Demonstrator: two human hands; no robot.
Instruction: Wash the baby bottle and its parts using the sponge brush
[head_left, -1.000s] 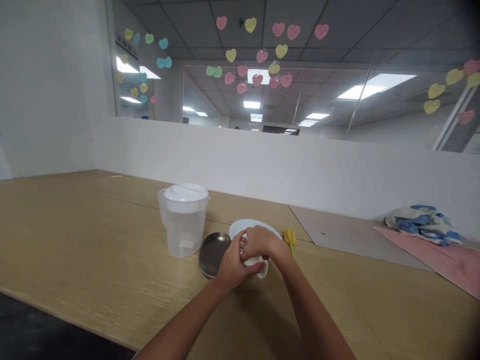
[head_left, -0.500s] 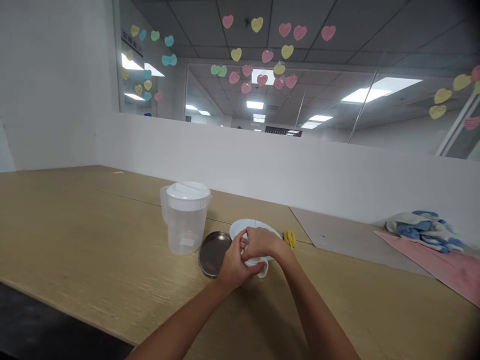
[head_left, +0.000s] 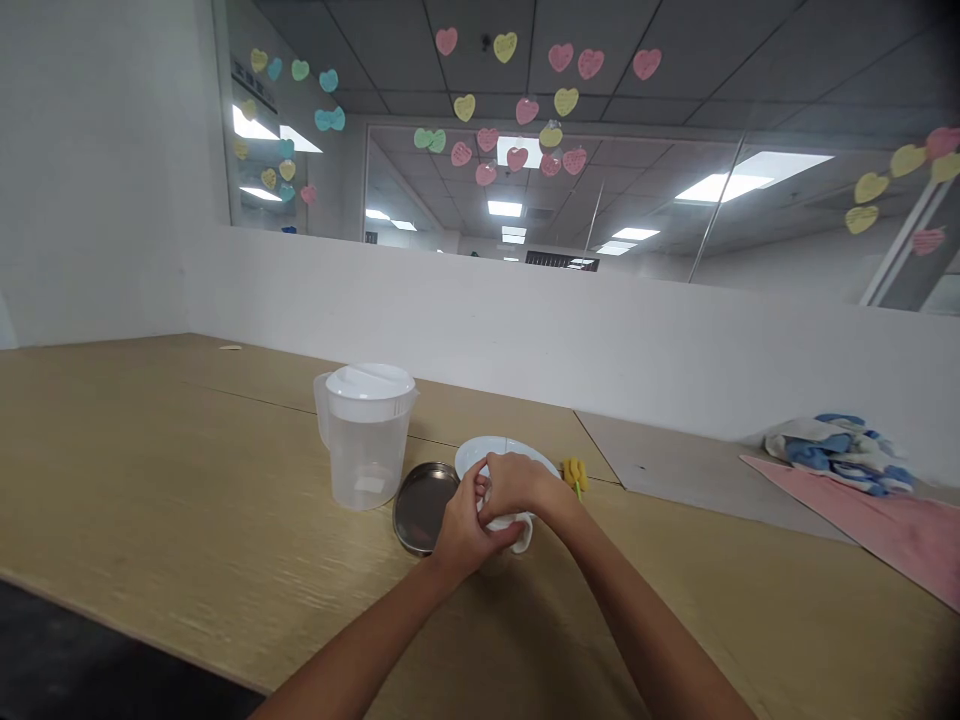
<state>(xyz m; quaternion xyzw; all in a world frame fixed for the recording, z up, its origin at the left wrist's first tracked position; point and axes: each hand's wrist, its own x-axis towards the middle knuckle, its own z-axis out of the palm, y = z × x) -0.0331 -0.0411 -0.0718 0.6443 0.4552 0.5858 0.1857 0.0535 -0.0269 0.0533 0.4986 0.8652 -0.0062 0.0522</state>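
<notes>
My left hand (head_left: 466, 532) is wrapped around a white cup (head_left: 517, 527), whose handle sticks out to the right. Over the cup's mouth bends my right hand (head_left: 519, 484), its fingers curled down and mostly hidden; whatever they grip cannot be made out. Just behind the hands lies a white plate (head_left: 480, 450), partly covered by them. A shallow round metal dish (head_left: 424, 510) is close to the left hand, on its left side.
A clear plastic pitcher (head_left: 367, 450) with a white lid stands left of the metal dish. Right of the plate is a yellow object (head_left: 575, 474) with a green stem. A crumpled blue-and-white cloth (head_left: 840, 455) and a pink sheet (head_left: 870, 515) lie at the right, by the wall.
The whole view has shifted slightly, so things appear a little further left. Both hands stay at the cup, with hardly any change in their grip.
</notes>
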